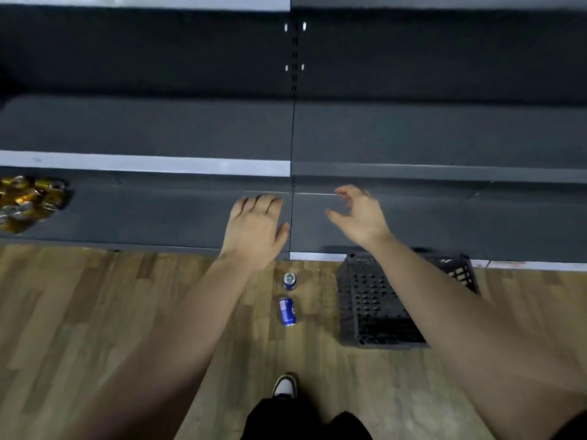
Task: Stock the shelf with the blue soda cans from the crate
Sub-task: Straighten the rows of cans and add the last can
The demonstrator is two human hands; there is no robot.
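I am reaching both hands out over the dark grey metal bottom shelf [158, 214], and neither is carrying anything. My left hand [254, 230] is lying flat, palm down, fingers straight. My right hand [359, 214] is hanging with fingers loosely curled, pinching nothing. The blue soda cans are sitting on the wood-plank floor [95, 312] between my arms, an upright blue can [289, 281] nearer the shelf and a toppled blue can [287, 311] just behind it. The black perforated plastic crate [374, 306] is lying beside them, its contents hidden. A heap of gold cans [28, 201] is occupying the far left, so I am probably sizing up this bare middle stretch.
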